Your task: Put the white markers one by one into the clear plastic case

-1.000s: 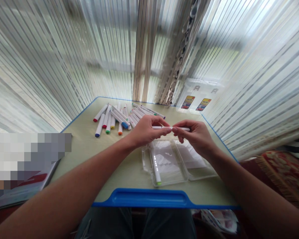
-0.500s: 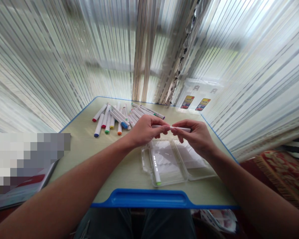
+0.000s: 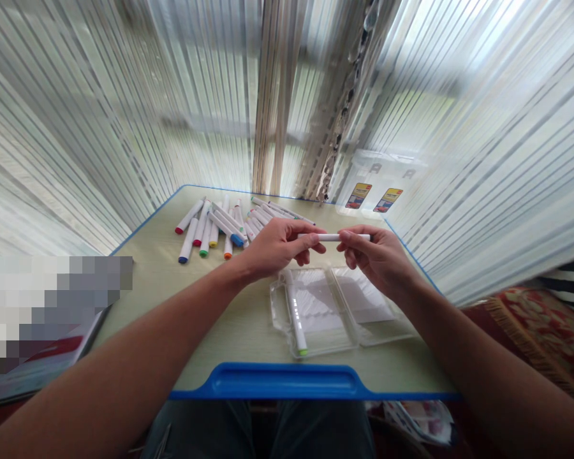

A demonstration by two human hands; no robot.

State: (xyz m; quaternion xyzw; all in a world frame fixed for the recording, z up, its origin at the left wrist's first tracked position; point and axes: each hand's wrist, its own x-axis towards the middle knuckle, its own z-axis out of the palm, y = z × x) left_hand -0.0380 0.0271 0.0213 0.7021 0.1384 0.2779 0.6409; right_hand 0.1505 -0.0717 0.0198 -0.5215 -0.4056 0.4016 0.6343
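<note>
A slim white marker (image 3: 329, 237) lies level between my two hands, above the table. My left hand (image 3: 287, 243) pinches its left end between thumb and fingers. At its other end, my right hand (image 3: 370, 248) closes thumb and fingertips round the barrel. Below them an open clear plastic case (image 3: 323, 312) rests on the table, and one white marker with a light green end (image 3: 296, 319) lies along its left side. Beyond my left hand, a loose pile of white markers (image 3: 220, 223) shows red, blue, green, yellow and orange ends.
The pale table (image 3: 210, 325) has a blue edge with a blue pencil tray (image 3: 287, 380) at the front. A clear package with two labels (image 3: 373, 191) stands at the back right against striped curtains (image 3: 210, 95). A flat dark-edged thing (image 3: 43, 363), partly pixelated, is at the left.
My hands have moved a little apart along the white marker, so more of its barrel shows between them. The view has shifted slightly; the case and pile stay as they were.
</note>
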